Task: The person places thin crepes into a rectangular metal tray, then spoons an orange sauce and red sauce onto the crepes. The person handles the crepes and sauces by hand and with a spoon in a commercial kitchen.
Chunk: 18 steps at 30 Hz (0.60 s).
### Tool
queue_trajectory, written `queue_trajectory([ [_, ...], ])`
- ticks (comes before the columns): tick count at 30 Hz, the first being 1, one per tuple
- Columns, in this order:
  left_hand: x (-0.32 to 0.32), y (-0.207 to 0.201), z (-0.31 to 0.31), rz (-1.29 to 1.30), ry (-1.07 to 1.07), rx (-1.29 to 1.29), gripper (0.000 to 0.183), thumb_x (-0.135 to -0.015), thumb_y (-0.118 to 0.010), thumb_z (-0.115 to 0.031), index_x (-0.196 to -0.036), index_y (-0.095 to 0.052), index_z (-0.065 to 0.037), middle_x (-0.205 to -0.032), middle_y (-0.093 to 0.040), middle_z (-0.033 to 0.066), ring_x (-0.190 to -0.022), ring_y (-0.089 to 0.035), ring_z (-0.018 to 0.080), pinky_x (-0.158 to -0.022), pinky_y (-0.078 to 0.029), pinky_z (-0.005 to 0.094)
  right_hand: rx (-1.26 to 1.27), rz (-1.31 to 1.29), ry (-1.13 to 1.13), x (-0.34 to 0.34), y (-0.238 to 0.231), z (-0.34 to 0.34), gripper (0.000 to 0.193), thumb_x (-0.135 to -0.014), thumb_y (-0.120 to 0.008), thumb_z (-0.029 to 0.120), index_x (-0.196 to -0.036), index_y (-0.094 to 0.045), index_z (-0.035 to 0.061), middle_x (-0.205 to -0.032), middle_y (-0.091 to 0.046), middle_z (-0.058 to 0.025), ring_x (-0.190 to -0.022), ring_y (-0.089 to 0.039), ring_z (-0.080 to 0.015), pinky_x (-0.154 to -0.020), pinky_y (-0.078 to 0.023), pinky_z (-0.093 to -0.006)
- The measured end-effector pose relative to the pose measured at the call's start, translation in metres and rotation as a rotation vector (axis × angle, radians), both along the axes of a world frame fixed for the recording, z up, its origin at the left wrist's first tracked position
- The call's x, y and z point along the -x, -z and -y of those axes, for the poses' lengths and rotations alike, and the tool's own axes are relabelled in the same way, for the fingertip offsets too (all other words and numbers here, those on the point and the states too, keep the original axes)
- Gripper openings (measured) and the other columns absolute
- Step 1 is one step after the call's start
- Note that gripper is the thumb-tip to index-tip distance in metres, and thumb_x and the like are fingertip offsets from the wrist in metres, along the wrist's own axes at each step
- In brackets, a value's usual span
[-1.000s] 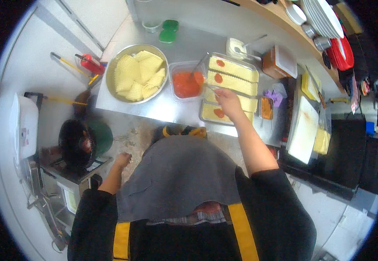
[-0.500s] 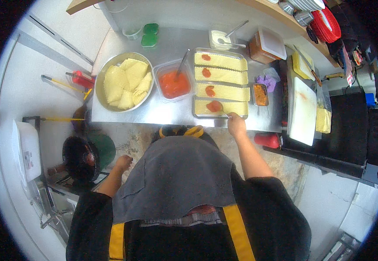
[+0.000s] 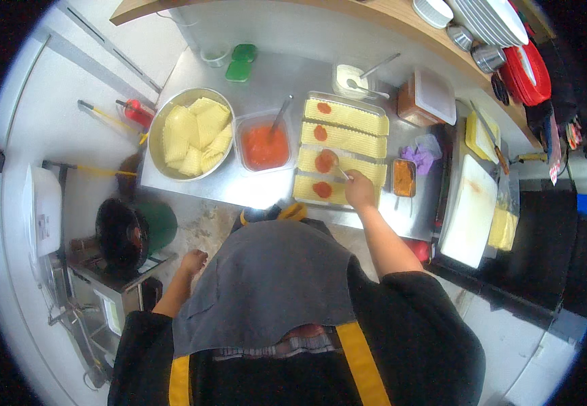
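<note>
My right hand [image 3: 359,190] holds a spoon [image 3: 336,166] whose bowl rests on a red dollop on the third pasta sheet. A clear rectangular tray [image 3: 343,150] on the steel counter [image 3: 266,74] carries several yellow pasta sheets, each with a red sauce dollop near its left part. Left of the tray stands a clear tub of red sauce [image 3: 264,145] with a utensil in it. My left hand [image 3: 193,260] hangs by my side below the counter edge, fingers loosely curled, holding nothing that I can see. My grey apron hides my lap.
A metal bowl of pasta sheets [image 3: 189,133] sits at the counter's left. Behind are a white tub with a spoon [image 3: 351,80], green lids [image 3: 240,62] and a lidded brown container [image 3: 427,98]. A small orange tub [image 3: 403,177], white board [image 3: 470,209], green bin [image 3: 150,225] also stand around.
My right hand drew back to the tray's near edge, then came forward again with the spoon onto the third sheet. The view shifted slightly; my left hand stayed low.
</note>
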<state>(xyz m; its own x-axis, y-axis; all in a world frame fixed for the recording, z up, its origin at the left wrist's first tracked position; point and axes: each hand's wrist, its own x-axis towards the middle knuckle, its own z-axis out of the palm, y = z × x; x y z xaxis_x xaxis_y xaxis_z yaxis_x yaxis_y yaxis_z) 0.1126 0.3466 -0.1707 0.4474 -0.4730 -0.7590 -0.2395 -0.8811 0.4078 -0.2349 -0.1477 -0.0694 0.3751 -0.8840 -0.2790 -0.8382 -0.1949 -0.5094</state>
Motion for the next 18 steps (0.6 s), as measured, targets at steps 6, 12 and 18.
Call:
queue_trajectory([
  [6, 0.055, -0.009, 0.007, 0.084, 0.191, -0.144, 0.036, -0.096, -0.063, -0.035, -0.112, -0.073, -0.004, -0.105, -0.077, 0.0132, -0.100, -0.072, 0.0317, -0.091, -0.055, 0.0410, 0.108, 0.014, -0.142, -0.026, 0.007, 0.055, 0.036, -0.093, -0.052, 0.011, -0.125, -0.069, 0.0105, -0.116, -0.069, -0.0242, -0.106, -0.068, -0.0416, -0.092, -0.054, -0.0513],
  [12, 0.100, -0.018, 0.003, 0.085, -0.023, -0.155, 0.040, -0.097, -0.063, -0.038, -0.116, -0.074, -0.004, -0.111, -0.076, 0.0164, -0.104, -0.072, 0.0351, -0.093, -0.054, 0.0423, 0.286, -0.068, -0.275, -0.043, 0.011, 0.095, 0.035, -0.095, -0.049, 0.009, -0.126, -0.065, 0.0117, -0.113, -0.068, -0.0225, -0.102, -0.068, -0.0418, -0.088, -0.056, -0.0520],
  [18, 0.136, 0.014, -0.035, 0.033, -0.250, -0.099, 0.040, -0.093, -0.064, -0.037, -0.114, -0.075, -0.005, -0.110, -0.076, 0.0176, -0.104, -0.072, 0.0350, -0.092, -0.054, 0.0421, 0.304, -0.250, -0.335, -0.069, 0.015, 0.137, 0.035, -0.096, -0.051, 0.011, -0.129, -0.062, 0.0142, -0.112, -0.066, -0.0178, -0.103, -0.069, -0.0382, -0.086, -0.058, -0.0493],
])
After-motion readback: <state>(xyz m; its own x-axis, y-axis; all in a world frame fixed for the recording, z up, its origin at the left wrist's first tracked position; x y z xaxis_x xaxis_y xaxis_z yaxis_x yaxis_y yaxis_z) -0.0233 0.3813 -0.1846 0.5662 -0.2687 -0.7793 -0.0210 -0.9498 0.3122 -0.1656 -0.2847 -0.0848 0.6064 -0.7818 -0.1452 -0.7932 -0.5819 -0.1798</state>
